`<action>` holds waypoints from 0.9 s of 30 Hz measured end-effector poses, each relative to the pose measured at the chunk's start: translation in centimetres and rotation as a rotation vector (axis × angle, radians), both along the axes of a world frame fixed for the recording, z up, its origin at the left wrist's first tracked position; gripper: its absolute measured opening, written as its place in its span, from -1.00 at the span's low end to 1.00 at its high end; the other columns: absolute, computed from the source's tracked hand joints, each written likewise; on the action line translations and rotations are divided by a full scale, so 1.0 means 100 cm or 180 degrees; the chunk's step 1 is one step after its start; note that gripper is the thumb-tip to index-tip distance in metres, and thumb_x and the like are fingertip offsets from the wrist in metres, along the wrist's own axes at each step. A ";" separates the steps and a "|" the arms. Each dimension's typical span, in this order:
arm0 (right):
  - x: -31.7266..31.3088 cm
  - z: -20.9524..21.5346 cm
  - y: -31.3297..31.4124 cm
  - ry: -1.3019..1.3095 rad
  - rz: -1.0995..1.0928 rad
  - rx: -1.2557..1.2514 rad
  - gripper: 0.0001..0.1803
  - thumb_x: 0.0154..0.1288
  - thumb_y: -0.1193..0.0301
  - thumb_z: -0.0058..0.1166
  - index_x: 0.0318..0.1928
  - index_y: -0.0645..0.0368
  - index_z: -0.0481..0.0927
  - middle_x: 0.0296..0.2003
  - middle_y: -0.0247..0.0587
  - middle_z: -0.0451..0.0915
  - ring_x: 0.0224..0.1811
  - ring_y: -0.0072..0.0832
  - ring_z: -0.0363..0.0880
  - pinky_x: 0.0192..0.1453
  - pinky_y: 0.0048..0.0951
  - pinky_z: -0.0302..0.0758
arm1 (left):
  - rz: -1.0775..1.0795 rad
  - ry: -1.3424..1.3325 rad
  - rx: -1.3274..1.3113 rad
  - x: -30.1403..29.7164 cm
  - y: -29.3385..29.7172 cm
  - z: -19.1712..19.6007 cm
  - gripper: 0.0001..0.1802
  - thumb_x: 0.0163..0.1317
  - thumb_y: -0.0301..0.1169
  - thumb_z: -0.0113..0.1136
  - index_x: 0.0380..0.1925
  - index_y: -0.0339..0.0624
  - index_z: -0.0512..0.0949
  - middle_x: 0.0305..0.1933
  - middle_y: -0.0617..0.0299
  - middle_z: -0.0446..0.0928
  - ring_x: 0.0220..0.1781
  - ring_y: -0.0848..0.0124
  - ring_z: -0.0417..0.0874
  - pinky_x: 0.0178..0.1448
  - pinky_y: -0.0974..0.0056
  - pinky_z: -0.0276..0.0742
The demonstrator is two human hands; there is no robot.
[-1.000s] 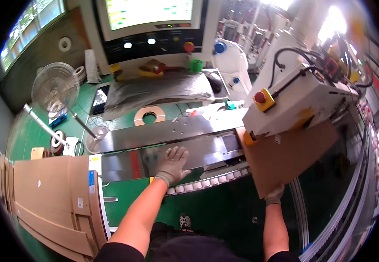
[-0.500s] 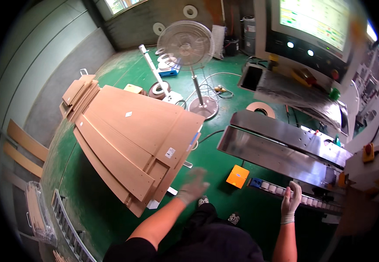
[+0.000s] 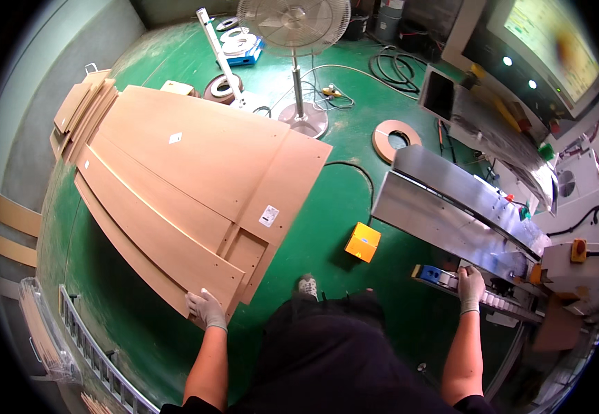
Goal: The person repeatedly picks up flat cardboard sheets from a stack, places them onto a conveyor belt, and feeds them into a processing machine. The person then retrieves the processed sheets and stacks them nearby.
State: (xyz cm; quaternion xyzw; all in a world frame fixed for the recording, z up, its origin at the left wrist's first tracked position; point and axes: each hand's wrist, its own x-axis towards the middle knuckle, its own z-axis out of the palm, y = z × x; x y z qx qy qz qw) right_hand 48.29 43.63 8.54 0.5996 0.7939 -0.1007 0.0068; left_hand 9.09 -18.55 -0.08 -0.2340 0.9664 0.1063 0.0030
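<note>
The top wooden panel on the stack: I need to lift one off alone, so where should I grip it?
Grip the top wooden panel at its near corner edge, where the left hand already rests, coming from the near side: the boards fan out there, exposing separate edges.

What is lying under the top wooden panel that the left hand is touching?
Under the top panel, more brown panels are fanned out, their edges showing by the left hand. The floor beneath the stack is covered.
</note>
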 end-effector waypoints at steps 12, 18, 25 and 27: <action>0.003 -0.028 -0.018 0.0987 -0.0245 0.1126 -0.45 0.51 -0.04 0.00 -0.39 0.22 0.61 -0.45 0.12 0.61 -0.37 0.11 0.60 -0.27 -0.01 0.44 | -0.0123 0.0219 0.0128 -0.003 -0.010 -0.013 -0.23 0.58 -0.10 -0.04 0.53 -0.49 0.10 0.63 -0.25 0.08 0.68 -0.05 0.06 0.71 -0.07 0.01; -0.007 -0.024 -0.016 0.0978 -0.0204 0.1190 -0.46 0.51 0.00 0.02 -0.41 0.24 0.57 -0.51 0.11 0.56 -0.43 0.12 0.56 -0.31 -0.01 0.41 | -0.0023 0.0331 0.0144 -0.002 -0.017 -0.023 -0.24 0.57 -0.13 -0.03 0.52 -0.49 0.10 0.63 -0.25 0.09 0.68 -0.08 0.06 0.71 -0.10 0.00; -0.001 -0.026 -0.011 0.0725 -0.0233 0.0952 -0.44 0.54 -0.03 -0.03 -0.33 0.26 0.61 -0.39 0.18 0.63 -0.30 0.19 0.62 -0.22 0.06 0.46 | -0.0087 0.0343 0.0170 0.001 -0.013 -0.020 -0.24 0.54 -0.15 -0.02 0.52 -0.52 0.09 0.62 -0.30 0.08 0.68 -0.11 0.02 0.71 -0.12 -0.03; 0.002 -0.030 -0.009 0.0789 -0.0194 0.1009 -0.46 0.55 -0.01 -0.03 -0.32 0.26 0.61 -0.39 0.18 0.62 -0.30 0.18 0.62 -0.22 0.05 0.45 | -0.0085 0.0337 0.0212 0.000 -0.006 -0.013 -0.24 0.53 -0.17 -0.02 0.51 -0.53 0.10 0.62 -0.31 0.08 0.68 -0.13 0.02 0.71 -0.13 -0.05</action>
